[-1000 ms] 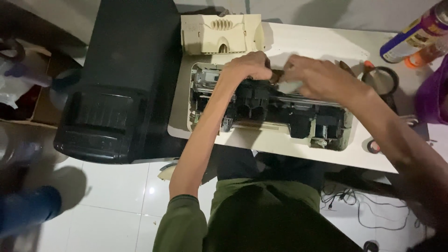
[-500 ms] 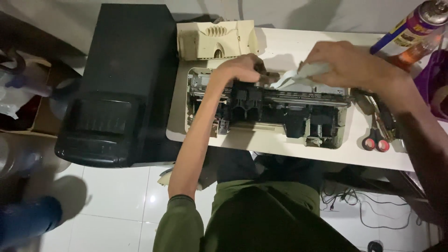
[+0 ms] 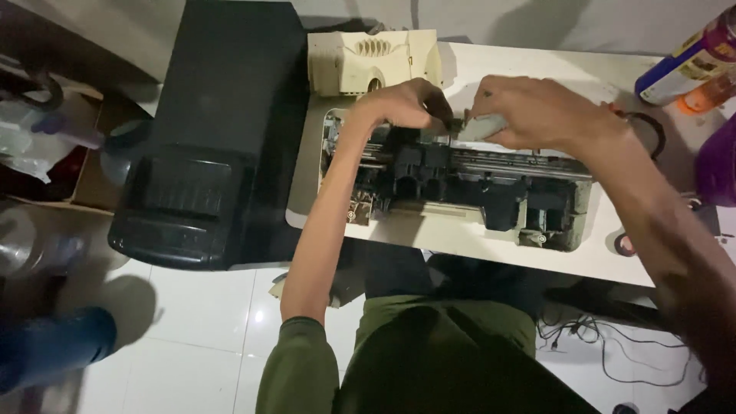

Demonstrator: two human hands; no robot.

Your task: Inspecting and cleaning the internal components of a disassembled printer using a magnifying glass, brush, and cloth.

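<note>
At frame centre, an opened grey-and-black plastic printer chassis (image 3: 460,184), rigid but fragile, is steadied by the left hand (image 3: 402,103); a small grey part (image 3: 481,127) is pinched in the right hand (image 3: 537,111) fingers.

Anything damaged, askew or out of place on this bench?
The printer is stripped, mechanism exposed; its cream housing piece lies loose behind it. Both the left hand and right hand are on its rear edge. Nothing spilled.
</note>
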